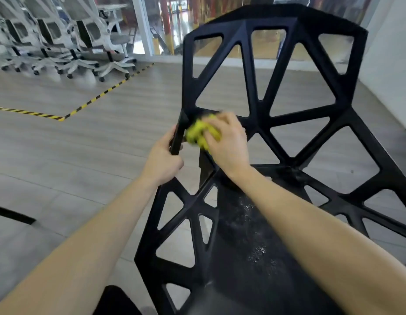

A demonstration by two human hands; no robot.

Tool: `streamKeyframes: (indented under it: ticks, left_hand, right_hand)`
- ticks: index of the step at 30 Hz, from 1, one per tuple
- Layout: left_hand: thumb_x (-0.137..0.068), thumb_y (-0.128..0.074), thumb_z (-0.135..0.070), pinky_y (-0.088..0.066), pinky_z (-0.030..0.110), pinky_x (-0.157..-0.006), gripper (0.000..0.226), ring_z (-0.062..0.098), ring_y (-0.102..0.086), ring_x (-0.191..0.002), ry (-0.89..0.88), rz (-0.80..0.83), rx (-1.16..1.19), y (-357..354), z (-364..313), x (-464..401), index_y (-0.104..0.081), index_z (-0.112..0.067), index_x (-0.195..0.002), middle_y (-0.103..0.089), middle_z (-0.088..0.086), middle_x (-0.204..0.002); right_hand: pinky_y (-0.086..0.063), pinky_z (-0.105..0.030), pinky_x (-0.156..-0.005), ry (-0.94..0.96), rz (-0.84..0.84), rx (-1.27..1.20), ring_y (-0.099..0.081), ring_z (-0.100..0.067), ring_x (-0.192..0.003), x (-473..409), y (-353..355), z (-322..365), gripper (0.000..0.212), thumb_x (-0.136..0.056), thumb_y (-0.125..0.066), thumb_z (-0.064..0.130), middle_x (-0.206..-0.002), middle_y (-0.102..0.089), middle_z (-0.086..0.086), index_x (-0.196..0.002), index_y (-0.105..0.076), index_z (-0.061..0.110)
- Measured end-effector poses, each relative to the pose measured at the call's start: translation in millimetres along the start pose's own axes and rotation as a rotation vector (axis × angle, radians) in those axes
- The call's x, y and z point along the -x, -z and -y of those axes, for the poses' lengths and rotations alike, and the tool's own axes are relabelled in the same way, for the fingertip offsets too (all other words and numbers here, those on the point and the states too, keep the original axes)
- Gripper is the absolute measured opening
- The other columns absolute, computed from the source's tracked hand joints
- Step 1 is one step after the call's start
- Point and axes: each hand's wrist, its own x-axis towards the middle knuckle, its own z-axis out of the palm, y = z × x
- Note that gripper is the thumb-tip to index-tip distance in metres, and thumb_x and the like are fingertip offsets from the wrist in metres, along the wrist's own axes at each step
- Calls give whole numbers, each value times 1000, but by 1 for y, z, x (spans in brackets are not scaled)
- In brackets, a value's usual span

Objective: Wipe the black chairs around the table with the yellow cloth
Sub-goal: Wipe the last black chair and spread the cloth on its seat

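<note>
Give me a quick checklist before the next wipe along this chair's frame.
1. Cloth held: ok. The right hand grips the yellow cloth, bunched.
2. Cloth touching the chair: ok. It presses on the black chair at the left lower corner of the backrest.
3. Chair steadied: ok. The left hand grips the left edge bar.
4. Seat clean: not ok. Pale specks lie on it.
5. Upper backrest wiped: cannot tell.
</note>
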Motion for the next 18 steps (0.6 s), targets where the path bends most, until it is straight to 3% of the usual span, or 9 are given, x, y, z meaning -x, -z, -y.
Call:
streamKeyframes:
  ticks: [3,5,7,9,11,13,15,18]
  left_hand:
    - [-74,-64,-3,-55,22,-79,90,17,-69,-110,-17,8,-127,1,-7,-7,-47,-34,-156,-70,-8,-121]
    - [-82,-69,-2,-51,16,-76,74,17,-69,-102,-34,-4,-199,-1,7,5,-51,-34,-146,-69,-6,-115]
    - [-93,-67,-6,-53,21,-81,59,15,-68,-102,-41,-17,-194,-2,23,22,-51,-32,-144,-70,-7,-116]
    - [-97,-70,-10,-50,11,-77,61,7,-67,-100,-54,-47,-166,-2,32,26,-51,-36,-148,-71,-13,-116]
    - [-94,-74,-8,-45,3,-69,65,4,-67,-97,-51,-63,-128,-1,31,24,-53,-36,-148,-73,-11,-114]
    - [-90,-76,-5,-47,6,-65,68,3,-68,-90,-59,-76,-121,0,29,24,-57,-36,-147,-74,-10,-111]
    - [-88,-77,-6,-49,10,-61,68,3,-67,-83,-40,-80,-133,0,30,26,-58,-37,-145,-73,-12,-108]
    - [-85,-78,-5,-50,10,-63,69,0,-68,-86,-30,-92,-125,-2,31,25,-59,-38,-142,-75,-14,-105]
  right_hand:
    - [-49,-41,-99,-4,-51,0,-53,-32,-117,-38,-35,18,30,-99,-68,16,-131,-54,-8,-127,-75,21]
    - [-53,-48,-96,-34,52,69,-53,-36,-114,-2,-48,-13,28,-100,-67,20,-131,-52,-10,-126,-74,24]
    - [-53,-52,-98,-21,219,177,-55,-38,-115,50,-35,-57,25,-100,-67,26,-132,-52,-10,-124,-75,27]
    - [-51,-50,-103,-66,317,162,-59,-36,-114,61,-16,-71,26,-101,-64,21,-129,-52,-8,-124,-77,24]
    - [-51,-38,-104,-104,156,72,-62,-25,-109,22,-11,-42,28,-101,-64,20,-124,-54,-3,-126,-77,21]
    - [-49,-31,-101,-49,-44,-40,-58,-21,-112,-26,-23,-5,28,-100,-66,21,-125,-55,0,-126,-76,20]
    - [-50,-38,-100,11,-106,-1,-53,-27,-116,-49,-40,17,25,-100,-67,20,-132,-55,-3,-123,-77,21]
    - [-49,-46,-100,69,-54,110,-46,-33,-118,-26,-58,5,29,-105,-59,28,-149,-49,-6,-131,-72,25]
